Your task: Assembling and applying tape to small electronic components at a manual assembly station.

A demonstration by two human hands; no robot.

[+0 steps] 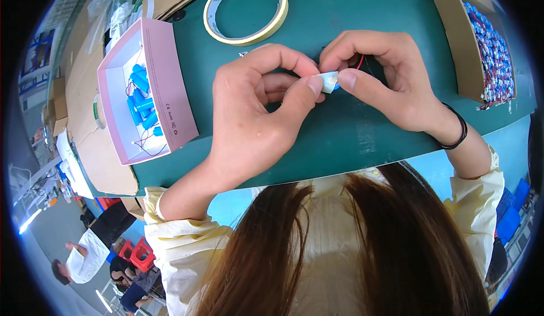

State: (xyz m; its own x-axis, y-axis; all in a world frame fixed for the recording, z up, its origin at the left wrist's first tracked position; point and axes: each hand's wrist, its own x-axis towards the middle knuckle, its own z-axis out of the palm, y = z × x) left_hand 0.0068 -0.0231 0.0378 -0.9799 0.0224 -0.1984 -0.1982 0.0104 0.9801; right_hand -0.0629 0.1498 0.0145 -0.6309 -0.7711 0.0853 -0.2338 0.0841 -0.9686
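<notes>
Two bare hands, seen from the head. We find the left hand (255, 106) and the right hand (396, 81) meeting above the green desk (362, 10), the fingers of both pinching one small white piece (328, 82): left thumb and forefinger at its left edge, right thumb at its right edge, right forefinger at its top. A blue part (336, 87) shows just below the piece, beside the right thumb; a red wire (360, 61) emerges among the right fingers. Beyond the fingers lies a tape roll (277, 21); to their left stands a pink box (177, 84) of blue cylinders (140, 102); well to their right, a cardboard box (453, 44) of blue wired parts (490, 55). For good handling, we judge that the left pinch should serve as anchor while the right thumb smooths away from it, trapping no crease. We should press lightly, since the piece looks thin and flexible, keep its edges square, and let the wire hang slack, clear of both thumbs.
</notes>
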